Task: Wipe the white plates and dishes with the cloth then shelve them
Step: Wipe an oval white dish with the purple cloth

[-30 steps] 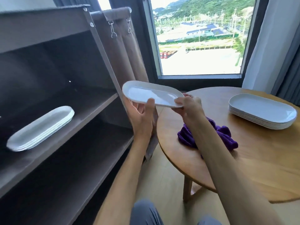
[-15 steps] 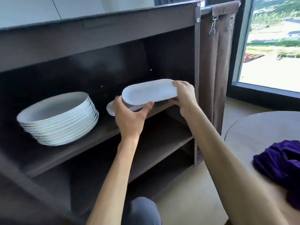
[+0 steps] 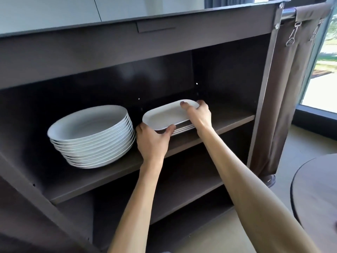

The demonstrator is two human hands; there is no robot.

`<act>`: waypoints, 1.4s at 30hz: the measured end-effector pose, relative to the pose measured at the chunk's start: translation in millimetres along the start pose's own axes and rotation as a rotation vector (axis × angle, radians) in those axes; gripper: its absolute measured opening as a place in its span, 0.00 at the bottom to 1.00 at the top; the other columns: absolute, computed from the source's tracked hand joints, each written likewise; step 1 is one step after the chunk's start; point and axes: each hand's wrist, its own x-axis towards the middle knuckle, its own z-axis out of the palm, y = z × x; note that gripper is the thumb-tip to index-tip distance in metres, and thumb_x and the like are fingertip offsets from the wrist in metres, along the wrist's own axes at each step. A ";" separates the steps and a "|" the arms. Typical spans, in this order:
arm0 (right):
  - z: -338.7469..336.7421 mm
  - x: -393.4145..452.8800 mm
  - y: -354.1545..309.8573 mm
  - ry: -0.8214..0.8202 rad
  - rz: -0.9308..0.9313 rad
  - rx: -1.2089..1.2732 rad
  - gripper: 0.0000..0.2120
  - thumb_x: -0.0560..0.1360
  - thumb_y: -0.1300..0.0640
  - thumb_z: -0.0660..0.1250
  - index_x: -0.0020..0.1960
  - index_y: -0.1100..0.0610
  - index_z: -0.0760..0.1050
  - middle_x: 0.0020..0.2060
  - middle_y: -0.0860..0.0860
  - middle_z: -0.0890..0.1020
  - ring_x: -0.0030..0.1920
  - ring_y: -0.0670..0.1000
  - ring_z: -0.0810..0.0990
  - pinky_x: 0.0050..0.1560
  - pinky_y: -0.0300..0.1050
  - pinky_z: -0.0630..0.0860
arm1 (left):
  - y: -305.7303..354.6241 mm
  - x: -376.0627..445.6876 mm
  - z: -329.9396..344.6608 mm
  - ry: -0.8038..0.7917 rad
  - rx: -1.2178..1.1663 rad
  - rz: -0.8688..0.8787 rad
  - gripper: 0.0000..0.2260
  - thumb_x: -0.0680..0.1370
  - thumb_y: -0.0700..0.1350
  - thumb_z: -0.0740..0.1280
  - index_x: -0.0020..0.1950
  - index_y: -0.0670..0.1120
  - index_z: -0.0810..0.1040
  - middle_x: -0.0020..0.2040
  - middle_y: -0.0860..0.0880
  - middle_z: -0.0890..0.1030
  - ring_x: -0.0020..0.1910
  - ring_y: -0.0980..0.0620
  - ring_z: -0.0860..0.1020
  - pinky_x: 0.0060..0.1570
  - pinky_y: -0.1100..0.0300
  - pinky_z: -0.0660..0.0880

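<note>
Dark brown open shelf unit (image 3: 191,141), upper board holds the dishes, lower board bare. Brown fabric bag (image 3: 284,88) hangs off its right side on clips; window (image 3: 326,70) beyond, pale floor, edge of a round table (image 3: 310,189) lower right. Stack of round white plates (image 3: 91,136) sits left on the upper board. Oval white dish (image 3: 166,115) is on top of a short pile of oval dishes (image 3: 184,129) just right of the round stack. Left hand (image 3: 151,141) grips its near-left end, thumb on the rim; right hand (image 3: 198,115) grips the far-right end, fingers curled over the edge.
</note>
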 end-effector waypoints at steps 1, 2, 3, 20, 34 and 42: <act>3.6 1.7 0.1 0.004 -0.020 -0.027 0.34 0.73 0.40 0.71 0.71 0.58 0.69 0.65 0.57 0.77 0.66 0.58 0.75 0.68 0.56 0.72 | -0.2 1.6 0.1 0.001 0.014 -0.007 0.36 0.68 0.60 0.80 0.67 0.42 0.75 0.61 0.45 0.79 0.61 0.45 0.78 0.57 0.50 0.76; 5.3 3.1 0.8 0.012 -0.036 -0.057 0.33 0.73 0.40 0.71 0.70 0.59 0.70 0.65 0.58 0.77 0.66 0.59 0.75 0.68 0.56 0.72 | -0.5 2.3 0.5 -0.002 0.032 -0.012 0.36 0.68 0.61 0.80 0.67 0.41 0.75 0.61 0.45 0.79 0.61 0.44 0.78 0.57 0.48 0.77; 5.7 4.9 1.8 0.018 -0.048 -0.089 0.33 0.74 0.40 0.71 0.70 0.60 0.71 0.65 0.58 0.77 0.66 0.60 0.75 0.68 0.57 0.72 | -0.2 2.6 1.2 -0.006 0.054 -0.016 0.36 0.68 0.62 0.79 0.67 0.41 0.75 0.61 0.45 0.79 0.61 0.44 0.78 0.57 0.47 0.77; 6.1 3.6 16.5 0.023 -0.078 -0.357 0.20 0.80 0.49 0.63 0.59 0.67 0.75 0.57 0.63 0.80 0.60 0.65 0.77 0.62 0.56 0.75 | -1.5 2.2 -6.7 -0.213 0.190 -0.098 0.39 0.73 0.63 0.75 0.71 0.37 0.70 0.67 0.40 0.75 0.66 0.40 0.75 0.61 0.48 0.74; -159.5 -32.6 48.0 0.300 -0.164 -0.321 0.15 0.78 0.53 0.69 0.63 0.56 0.80 0.52 0.51 0.85 0.51 0.48 0.82 0.55 0.44 0.80 | 86.9 -87.0 17.7 -0.152 -0.100 0.282 0.34 0.79 0.53 0.70 0.79 0.37 0.65 0.78 0.39 0.67 0.79 0.42 0.64 0.73 0.41 0.66; -339.9 -141.9 127.7 0.582 0.247 -0.646 0.15 0.75 0.52 0.68 0.57 0.59 0.80 0.52 0.57 0.84 0.54 0.60 0.81 0.49 0.47 0.73 | 166.5 -215.6 133.2 -0.709 -0.310 0.454 0.25 0.80 0.48 0.70 0.75 0.43 0.73 0.72 0.44 0.76 0.71 0.44 0.74 0.63 0.57 0.67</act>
